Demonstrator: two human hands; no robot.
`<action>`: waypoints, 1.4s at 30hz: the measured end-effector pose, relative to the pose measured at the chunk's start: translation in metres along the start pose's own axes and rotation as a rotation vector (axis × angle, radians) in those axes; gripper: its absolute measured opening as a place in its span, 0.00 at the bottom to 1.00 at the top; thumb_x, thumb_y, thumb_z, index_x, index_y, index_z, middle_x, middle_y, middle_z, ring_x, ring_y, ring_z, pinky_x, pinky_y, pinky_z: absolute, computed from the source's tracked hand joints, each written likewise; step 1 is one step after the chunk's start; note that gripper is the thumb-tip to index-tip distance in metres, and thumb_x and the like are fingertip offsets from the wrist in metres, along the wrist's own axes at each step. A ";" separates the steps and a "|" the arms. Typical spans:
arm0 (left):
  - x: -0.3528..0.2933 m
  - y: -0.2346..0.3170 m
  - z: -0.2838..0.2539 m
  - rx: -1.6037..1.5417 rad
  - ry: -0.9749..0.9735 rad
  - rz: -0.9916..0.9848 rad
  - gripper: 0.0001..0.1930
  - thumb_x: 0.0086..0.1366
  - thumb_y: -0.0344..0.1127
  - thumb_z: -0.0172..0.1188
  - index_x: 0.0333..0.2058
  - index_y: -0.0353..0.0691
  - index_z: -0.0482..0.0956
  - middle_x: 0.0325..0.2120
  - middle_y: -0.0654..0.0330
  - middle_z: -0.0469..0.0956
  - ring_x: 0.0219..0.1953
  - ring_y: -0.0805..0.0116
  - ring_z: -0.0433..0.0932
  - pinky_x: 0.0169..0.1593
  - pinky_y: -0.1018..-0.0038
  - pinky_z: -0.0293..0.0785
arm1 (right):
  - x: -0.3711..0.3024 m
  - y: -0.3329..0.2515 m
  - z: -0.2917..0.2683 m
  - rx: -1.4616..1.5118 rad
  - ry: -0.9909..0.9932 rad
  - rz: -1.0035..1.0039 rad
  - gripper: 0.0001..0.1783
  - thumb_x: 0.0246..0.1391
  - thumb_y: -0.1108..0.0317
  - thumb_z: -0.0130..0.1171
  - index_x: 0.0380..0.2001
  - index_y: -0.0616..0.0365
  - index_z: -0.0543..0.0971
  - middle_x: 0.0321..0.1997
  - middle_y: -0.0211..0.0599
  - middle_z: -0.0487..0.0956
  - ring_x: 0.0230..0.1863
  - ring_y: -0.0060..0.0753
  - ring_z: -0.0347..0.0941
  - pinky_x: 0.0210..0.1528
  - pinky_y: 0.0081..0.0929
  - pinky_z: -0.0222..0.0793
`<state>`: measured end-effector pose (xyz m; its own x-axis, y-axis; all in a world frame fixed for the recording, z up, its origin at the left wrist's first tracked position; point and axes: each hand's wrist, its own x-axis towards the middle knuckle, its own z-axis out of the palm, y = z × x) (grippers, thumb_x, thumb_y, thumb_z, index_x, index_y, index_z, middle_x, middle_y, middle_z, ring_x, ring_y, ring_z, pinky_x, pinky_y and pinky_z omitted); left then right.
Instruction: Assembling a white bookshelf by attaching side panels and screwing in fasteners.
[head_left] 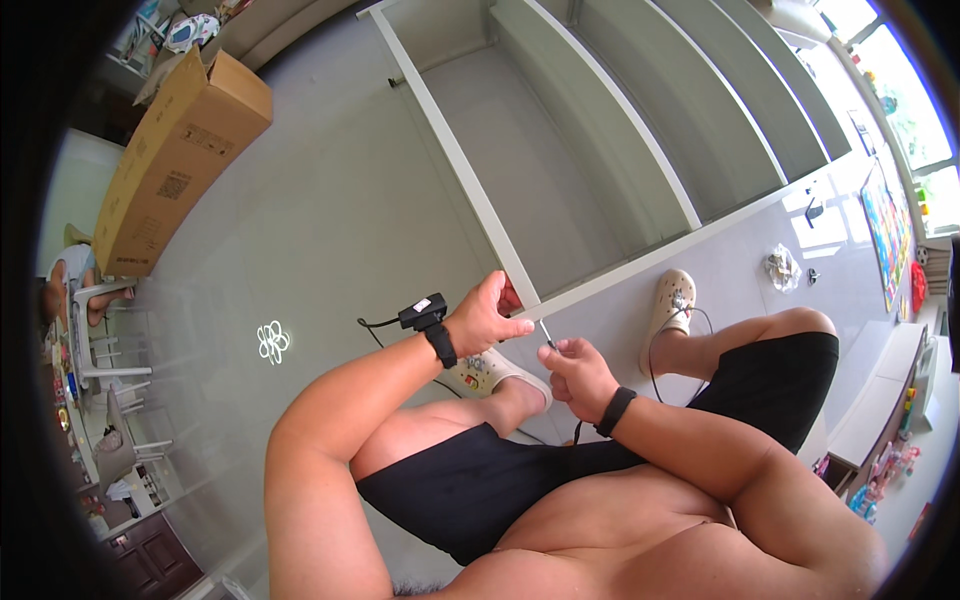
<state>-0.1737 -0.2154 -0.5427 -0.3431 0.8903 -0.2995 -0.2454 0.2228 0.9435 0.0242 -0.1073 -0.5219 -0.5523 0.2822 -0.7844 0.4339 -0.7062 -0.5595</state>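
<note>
A pale grey shelf unit (462, 170) with several long compartments lies on the floor in front of me. My left hand (487, 318) grips its near corner, fingers curled over the panel's edge and thumb stretched toward the right. My right hand (582, 376) is closed in a pinch just right of that corner. Between its fingertips sits a thin, rod-like tool (547, 336) with a shiny tip, pointed at the corner. The tool's exact kind is too small to tell, and most of it is hidden in the hand.
A long cardboard box (190, 150) stands on the floor at the far left. A clear plastic bag of small parts (782, 269) lies right of the shelf unit. White chairs (100, 330) and a seated person (75, 280) are at the left rim. Thin black cables (655, 345) run near my feet.
</note>
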 end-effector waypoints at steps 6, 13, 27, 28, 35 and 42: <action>-0.003 0.001 -0.002 -0.033 -0.014 -0.026 0.28 0.54 0.27 0.72 0.51 0.35 0.68 0.46 0.60 0.75 0.49 0.71 0.73 0.57 0.70 0.71 | -0.005 -0.007 0.002 -0.196 0.020 -0.013 0.12 0.63 0.64 0.62 0.35 0.58 0.71 0.18 0.20 0.62 0.16 0.18 0.55 0.18 0.23 0.55; 0.000 0.001 -0.001 0.003 -0.004 0.015 0.28 0.54 0.27 0.72 0.51 0.35 0.68 0.47 0.59 0.75 0.50 0.70 0.74 0.58 0.69 0.71 | -0.002 -0.011 -0.012 0.577 -0.416 0.419 0.08 0.64 0.68 0.60 0.34 0.54 0.71 0.19 0.24 0.64 0.16 0.17 0.52 0.18 0.21 0.47; -0.002 0.000 -0.003 0.015 -0.011 0.049 0.28 0.54 0.29 0.73 0.51 0.35 0.68 0.46 0.59 0.75 0.49 0.71 0.73 0.57 0.69 0.71 | -0.006 -0.013 0.005 0.378 -0.258 0.294 0.11 0.68 0.60 0.55 0.34 0.54 0.71 0.21 0.23 0.66 0.16 0.18 0.55 0.18 0.22 0.50; 0.000 0.000 -0.001 0.003 -0.008 0.049 0.28 0.54 0.30 0.73 0.51 0.35 0.68 0.45 0.59 0.75 0.48 0.71 0.73 0.57 0.69 0.71 | -0.003 -0.012 0.002 0.641 -0.397 0.454 0.10 0.66 0.62 0.59 0.35 0.54 0.71 0.20 0.22 0.65 0.15 0.18 0.53 0.17 0.23 0.47; 0.001 -0.007 -0.001 0.017 0.003 0.061 0.27 0.54 0.30 0.73 0.49 0.35 0.69 0.43 0.60 0.75 0.46 0.70 0.73 0.55 0.70 0.72 | 0.005 0.000 -0.004 -0.502 0.106 -0.277 0.16 0.59 0.58 0.68 0.33 0.59 0.75 0.22 0.27 0.73 0.20 0.19 0.66 0.23 0.24 0.64; 0.000 -0.001 -0.001 0.021 0.003 0.066 0.27 0.55 0.30 0.73 0.50 0.35 0.69 0.45 0.59 0.76 0.48 0.70 0.74 0.56 0.70 0.71 | -0.004 -0.011 0.001 0.177 -0.236 0.169 0.15 0.66 0.57 0.58 0.33 0.57 0.73 0.19 0.23 0.67 0.17 0.17 0.56 0.19 0.24 0.54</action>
<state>-0.1747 -0.2162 -0.5435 -0.3608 0.9020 -0.2370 -0.2031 0.1720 0.9639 0.0211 -0.1012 -0.5128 -0.6415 0.0078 -0.7671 0.4145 -0.8379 -0.3551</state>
